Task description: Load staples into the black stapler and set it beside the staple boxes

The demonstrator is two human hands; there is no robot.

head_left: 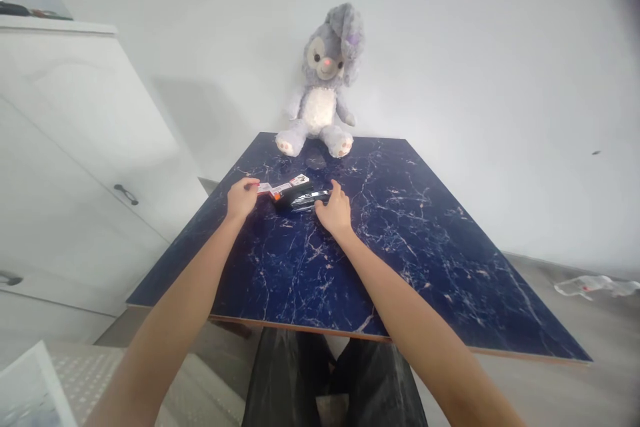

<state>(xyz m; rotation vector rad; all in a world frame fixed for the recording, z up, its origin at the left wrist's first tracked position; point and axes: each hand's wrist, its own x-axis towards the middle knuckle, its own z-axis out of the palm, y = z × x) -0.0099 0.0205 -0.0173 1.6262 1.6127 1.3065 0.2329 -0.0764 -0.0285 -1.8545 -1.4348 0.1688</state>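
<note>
Both my arms reach out over a dark blue marble-patterned table [400, 240]. My left hand [242, 197] is closed in a loose fist, pinching the end of a small white and orange box [281, 188] that lies on the table. My right hand [334, 209] rests on the table with fingers curled against a black and silver stapler [303, 197]. The stapler lies flat between my two hands, touching the small box.
A grey and white plush rabbit [325, 83] sits at the table's far edge against a white wall. A white cabinet [65, 147] with dark handles stands on the left. Crumpled clear plastic [593, 285] lies on the floor at right.
</note>
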